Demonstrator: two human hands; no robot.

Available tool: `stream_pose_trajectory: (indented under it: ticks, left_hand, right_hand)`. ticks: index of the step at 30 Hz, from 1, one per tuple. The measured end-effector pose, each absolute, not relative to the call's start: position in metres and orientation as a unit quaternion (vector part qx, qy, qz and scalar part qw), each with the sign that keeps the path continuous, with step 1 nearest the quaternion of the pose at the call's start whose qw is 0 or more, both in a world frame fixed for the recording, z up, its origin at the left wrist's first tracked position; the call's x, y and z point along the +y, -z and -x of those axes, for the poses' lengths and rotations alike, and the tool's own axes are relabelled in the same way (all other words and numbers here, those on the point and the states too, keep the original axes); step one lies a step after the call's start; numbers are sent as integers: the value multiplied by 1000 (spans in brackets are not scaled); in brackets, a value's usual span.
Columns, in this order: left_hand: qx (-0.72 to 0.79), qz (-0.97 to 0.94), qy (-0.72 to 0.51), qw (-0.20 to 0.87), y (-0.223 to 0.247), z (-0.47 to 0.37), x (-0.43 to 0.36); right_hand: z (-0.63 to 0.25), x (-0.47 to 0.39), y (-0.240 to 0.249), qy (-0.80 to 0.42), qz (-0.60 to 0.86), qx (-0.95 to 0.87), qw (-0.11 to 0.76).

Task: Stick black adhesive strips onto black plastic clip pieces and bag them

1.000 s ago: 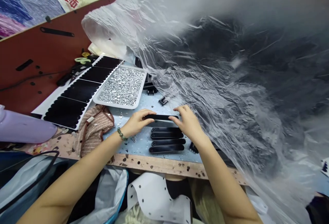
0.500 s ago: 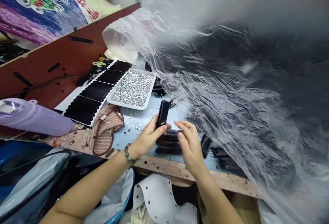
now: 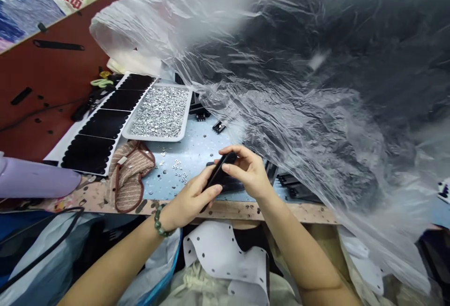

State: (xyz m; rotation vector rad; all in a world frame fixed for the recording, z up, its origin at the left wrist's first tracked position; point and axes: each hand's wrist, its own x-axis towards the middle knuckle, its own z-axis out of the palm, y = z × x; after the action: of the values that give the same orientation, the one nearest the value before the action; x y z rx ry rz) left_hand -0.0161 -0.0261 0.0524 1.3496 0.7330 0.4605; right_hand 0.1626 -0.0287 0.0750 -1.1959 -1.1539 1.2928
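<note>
Both hands grip same black clip piece (image 3: 221, 175), tilted, above near edge of bench (image 3: 197, 156): left hand (image 3: 191, 199) closed on lower end, right hand (image 3: 248, 171) pinching upper end with fingertips. More black pieces (image 3: 230, 185) lie flat directly beneath, partly hidden by hands. White tray (image 3: 159, 135) further back on bench, filled with small silver rivets (image 3: 160, 111); few loose ones scattered on bench near tray. Black scalloped sheet (image 3: 101, 125) lies left of tray. Big clear plastic bag (image 3: 298, 109) at right holds dark mass, contents unclear. Striped cloth (image 3: 131, 172) at bench's left edge.
</note>
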Motion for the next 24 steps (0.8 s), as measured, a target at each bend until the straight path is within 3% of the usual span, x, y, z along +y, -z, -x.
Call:
stream_pose_trajectory:
  ticks: [4, 8, 13, 18, 24]
  left_hand:
    - [358, -684, -155, 616, -62, 14, -1]
    - [420, -772, -158, 450, -47, 4, 49]
    - [320, -858, -55, 399, -13, -17, 84]
    - [279, -916, -46, 285, -16, -21, 50]
    - [320, -927, -29, 194, -15, -26, -1]
  right_hand:
    - [-189, -21, -69, -455, 551, -464, 523]
    - [-224, -35, -60, -326, 604, -487, 539]
    - [-233, -77, -34, -144, 669, -634, 360]
    - [-213, -94, -8, -58, 664, -726, 172]
    - [-180, -87, 2, -32, 690, -714, 120]
